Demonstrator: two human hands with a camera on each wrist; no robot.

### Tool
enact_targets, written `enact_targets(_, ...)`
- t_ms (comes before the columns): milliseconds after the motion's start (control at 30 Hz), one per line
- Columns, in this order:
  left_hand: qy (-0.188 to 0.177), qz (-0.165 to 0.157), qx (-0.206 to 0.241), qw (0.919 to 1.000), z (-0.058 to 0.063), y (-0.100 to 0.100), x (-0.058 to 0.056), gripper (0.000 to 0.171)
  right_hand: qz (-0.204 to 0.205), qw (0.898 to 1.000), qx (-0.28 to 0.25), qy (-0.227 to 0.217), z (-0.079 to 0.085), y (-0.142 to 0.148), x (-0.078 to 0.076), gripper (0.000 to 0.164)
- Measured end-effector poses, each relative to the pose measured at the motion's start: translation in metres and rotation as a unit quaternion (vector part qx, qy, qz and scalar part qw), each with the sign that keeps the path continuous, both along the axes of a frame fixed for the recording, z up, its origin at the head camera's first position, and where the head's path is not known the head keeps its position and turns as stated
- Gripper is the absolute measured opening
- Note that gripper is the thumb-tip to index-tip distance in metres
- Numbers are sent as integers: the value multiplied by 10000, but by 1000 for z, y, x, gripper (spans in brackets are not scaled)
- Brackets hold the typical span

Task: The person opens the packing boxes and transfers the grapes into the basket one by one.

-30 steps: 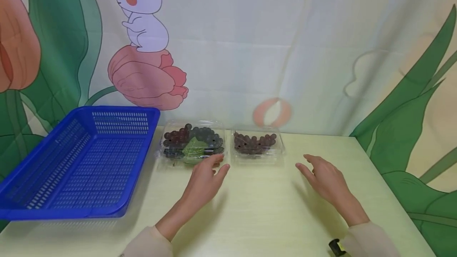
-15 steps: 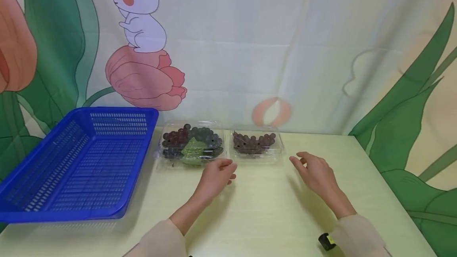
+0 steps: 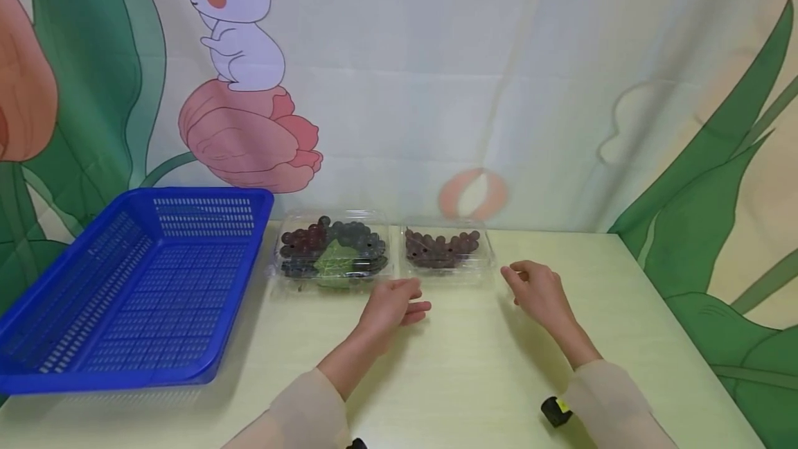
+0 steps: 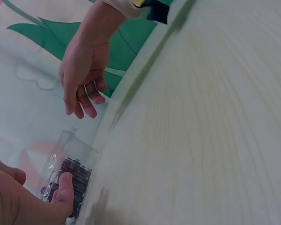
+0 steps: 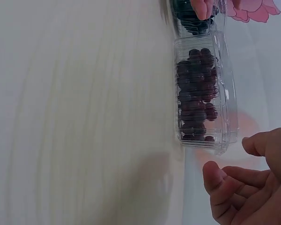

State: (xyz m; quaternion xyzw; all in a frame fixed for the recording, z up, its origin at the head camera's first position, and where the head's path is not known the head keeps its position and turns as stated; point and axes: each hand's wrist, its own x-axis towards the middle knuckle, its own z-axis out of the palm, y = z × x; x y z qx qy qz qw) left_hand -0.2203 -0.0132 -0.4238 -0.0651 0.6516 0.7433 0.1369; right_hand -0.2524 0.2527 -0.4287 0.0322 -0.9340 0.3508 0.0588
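The left hand (image 3: 389,305) moves right, the right hand (image 3: 537,291) left – both empty, still apart – so the small box (image 3: 444,255) is near both, not yet held.

The pale, faintly grained tabletop (image 3: 455,373) is carrying a blue basket (image 3: 112,384) toward its left side. A larger box (image 3: 380,222), clear, is resting near the basket by the back edge; a smaller box (image 3: 485,262), also clear, is sitting just beside it.
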Motion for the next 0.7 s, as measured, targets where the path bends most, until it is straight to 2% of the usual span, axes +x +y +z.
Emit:
enact_targets(133, -357, 325, 547, 9973, -2, 6, -6, 51, -69, 9998, -189, -80, -3, -1, -7, 39)
enact_targets(233, -509, 586, 704, 9945, -4, 10, -8, 50, -91, 9993, -333, -133, -5, -3, -10, 38)
enact_targets(500, -546, 1060, 913, 9887, -9, 17, -15, 51, -132, 9974, -588, -399, -5, -7, -15, 40)
enact_targets(700, -577, 1415, 1115, 9819, -8, 24, -19, 44, -233, 9920, -1028, -688, -6, -9, -19, 40)
